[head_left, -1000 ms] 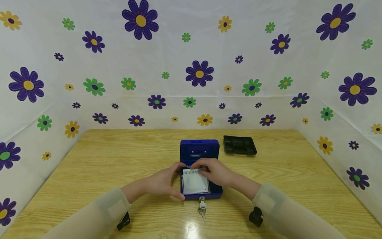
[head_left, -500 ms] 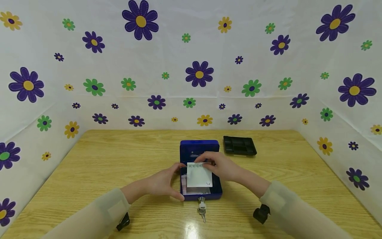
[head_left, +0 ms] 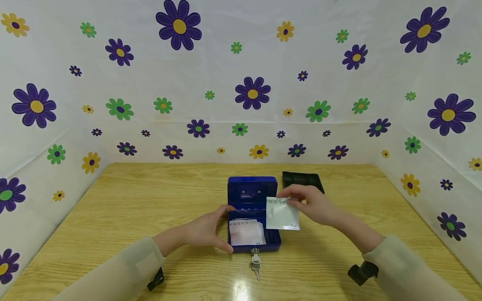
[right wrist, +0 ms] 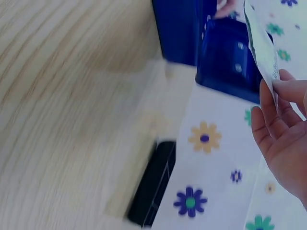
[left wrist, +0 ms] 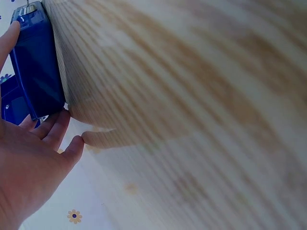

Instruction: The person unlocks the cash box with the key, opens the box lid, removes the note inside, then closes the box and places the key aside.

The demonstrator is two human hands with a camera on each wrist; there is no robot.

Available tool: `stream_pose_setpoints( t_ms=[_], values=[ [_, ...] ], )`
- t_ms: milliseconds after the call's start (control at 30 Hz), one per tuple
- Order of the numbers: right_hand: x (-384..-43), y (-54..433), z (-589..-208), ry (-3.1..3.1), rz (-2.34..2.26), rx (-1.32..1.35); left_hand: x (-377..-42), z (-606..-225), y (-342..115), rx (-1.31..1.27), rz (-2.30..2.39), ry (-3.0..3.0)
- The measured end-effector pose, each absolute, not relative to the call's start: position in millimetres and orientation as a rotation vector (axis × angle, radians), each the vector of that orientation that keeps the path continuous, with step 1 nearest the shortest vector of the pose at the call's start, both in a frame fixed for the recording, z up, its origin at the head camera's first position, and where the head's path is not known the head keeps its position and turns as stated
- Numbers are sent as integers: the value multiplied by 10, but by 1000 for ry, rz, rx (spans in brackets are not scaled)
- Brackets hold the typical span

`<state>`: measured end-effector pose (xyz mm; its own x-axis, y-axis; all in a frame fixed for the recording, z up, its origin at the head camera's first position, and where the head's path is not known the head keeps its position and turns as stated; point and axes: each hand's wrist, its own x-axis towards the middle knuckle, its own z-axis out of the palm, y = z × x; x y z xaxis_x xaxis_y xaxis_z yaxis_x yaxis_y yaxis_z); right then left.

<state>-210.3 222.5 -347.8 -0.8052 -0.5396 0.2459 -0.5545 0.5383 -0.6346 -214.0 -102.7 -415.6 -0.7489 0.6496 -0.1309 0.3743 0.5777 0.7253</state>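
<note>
A blue cash box [head_left: 273,246] stands on the table with its lid [head_left: 252,180] raised. My left hand [head_left: 203,230] holds the box's left side, thumb at the front corner and fingers at the back; the left wrist view shows this grip on the blue wall [left wrist: 38,72]. Between thumb and fingers, my right hand [head_left: 318,207] pinches a pale green printed paper note [head_left: 281,215], which overlaps the box's right edge. The right wrist view shows the note [right wrist: 261,45] edge-on, slightly bent. Pinkish-white notes [head_left: 244,234] lie in the left part of the box.
Keys [head_left: 255,265] hang from the lock at the box's front. Behind the right hand lies a black compartment tray [head_left: 301,179], partly covered by it. Flower-printed white cloth [head_left: 226,75] encloses the wooden table [head_left: 169,188] at the back and sides.
The right hand has lifted the pale green note out of the box and carried it right, uncovering the pinkish notes beneath. The left hand has stayed on the box.
</note>
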Motion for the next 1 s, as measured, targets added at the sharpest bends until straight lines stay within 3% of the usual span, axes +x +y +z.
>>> stream_pose_setpoints(
  t_ms=[500, 1000],
  values=[
    [-2155, 2813, -3486, -2804, 1071, 840, -2134, -4139, -1018, 841, 985, 2422],
    [-2377, 2902, -3827, -2961, 1005, 792, -2126, -4123, -1022, 835, 977, 2425]
  ],
)
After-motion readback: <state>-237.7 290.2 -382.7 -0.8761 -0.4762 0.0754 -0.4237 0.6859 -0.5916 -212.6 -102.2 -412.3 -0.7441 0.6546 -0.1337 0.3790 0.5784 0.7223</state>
